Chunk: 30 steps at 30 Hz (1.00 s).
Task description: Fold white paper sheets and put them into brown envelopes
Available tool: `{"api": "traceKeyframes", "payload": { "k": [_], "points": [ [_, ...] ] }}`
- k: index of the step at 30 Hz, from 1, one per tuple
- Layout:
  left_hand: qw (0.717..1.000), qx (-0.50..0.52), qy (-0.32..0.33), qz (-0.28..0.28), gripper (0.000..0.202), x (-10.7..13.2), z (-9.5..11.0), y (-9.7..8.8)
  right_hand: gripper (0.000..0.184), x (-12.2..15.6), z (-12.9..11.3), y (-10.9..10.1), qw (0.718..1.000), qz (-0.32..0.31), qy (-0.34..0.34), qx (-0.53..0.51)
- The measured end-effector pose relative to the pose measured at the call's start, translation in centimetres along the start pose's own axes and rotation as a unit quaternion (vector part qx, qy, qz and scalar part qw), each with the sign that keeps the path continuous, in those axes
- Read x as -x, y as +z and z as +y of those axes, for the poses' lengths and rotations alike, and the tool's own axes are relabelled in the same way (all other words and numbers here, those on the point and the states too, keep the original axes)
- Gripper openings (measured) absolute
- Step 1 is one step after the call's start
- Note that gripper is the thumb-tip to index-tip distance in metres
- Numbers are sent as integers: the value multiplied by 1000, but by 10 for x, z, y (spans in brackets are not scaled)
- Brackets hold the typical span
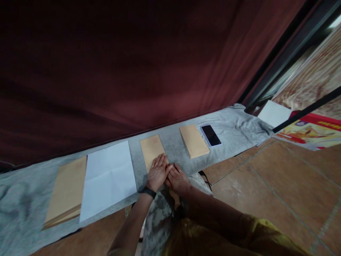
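A brown paper envelope (152, 147) lies flat on the grey cloth in front of me, its near end covered by my hands. My left hand (157, 171), with a dark band at the wrist, rests flat on it, fingers stretched forward. Beside it my right hand (178, 179) lies at the envelope's near right corner, fingers extended and touching the left thumb. What is under the right fingertips is hidden. To the right is a small stack of brown envelopes (194, 141). On the left, white paper sheets (108, 179) with faint creases lie next to a larger brown paper stack (66, 188).
A smartphone (211, 135) with a dark screen lies right of the small stack. The grey cloth (237, 124) covers a long narrow surface against a dark red curtain (149, 71). Tiled floor (255, 188) is below. A colourful printed box (314, 129) stands at right.
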<state>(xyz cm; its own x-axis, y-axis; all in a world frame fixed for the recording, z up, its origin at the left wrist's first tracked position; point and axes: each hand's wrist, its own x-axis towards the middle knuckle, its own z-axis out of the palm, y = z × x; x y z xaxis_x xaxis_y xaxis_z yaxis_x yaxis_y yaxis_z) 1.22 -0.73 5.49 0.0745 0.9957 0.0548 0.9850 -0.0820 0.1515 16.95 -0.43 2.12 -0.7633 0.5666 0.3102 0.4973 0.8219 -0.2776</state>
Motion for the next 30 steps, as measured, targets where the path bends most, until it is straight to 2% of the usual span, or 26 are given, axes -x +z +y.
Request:
{"api": "traceKeyframes", "payload": {
  "k": [8, 12, 20, 23, 27, 30],
  "points": [
    [999, -38, -28, -13, 72, -28, 0, -2, 54, -6, -3, -15, 999, -34, 17, 11],
    [999, -32, -34, -19, 70, -26, -1, -2, 54, -6, -2, -14, 999, -35, 13, 14],
    [999, 12, -8, -44, 66, 18, -5, -3, 55, 0, 1, 1, 1000, 3, 9, -1],
    [1000, 10, -6, -13, 65, 42, -3, 3, 57, 0, 0, -2, 1000, -18, 15, 1],
    [998, -8, -20, 64, 69, 75, 4, 15, 61, 0, -1, -7, 999, -50, 15, 15],
    [996, -16, -23, 86, 73, 92, 10, 21, 58, 1, -1, -5, 998, -48, 15, 26]
  ]
}}
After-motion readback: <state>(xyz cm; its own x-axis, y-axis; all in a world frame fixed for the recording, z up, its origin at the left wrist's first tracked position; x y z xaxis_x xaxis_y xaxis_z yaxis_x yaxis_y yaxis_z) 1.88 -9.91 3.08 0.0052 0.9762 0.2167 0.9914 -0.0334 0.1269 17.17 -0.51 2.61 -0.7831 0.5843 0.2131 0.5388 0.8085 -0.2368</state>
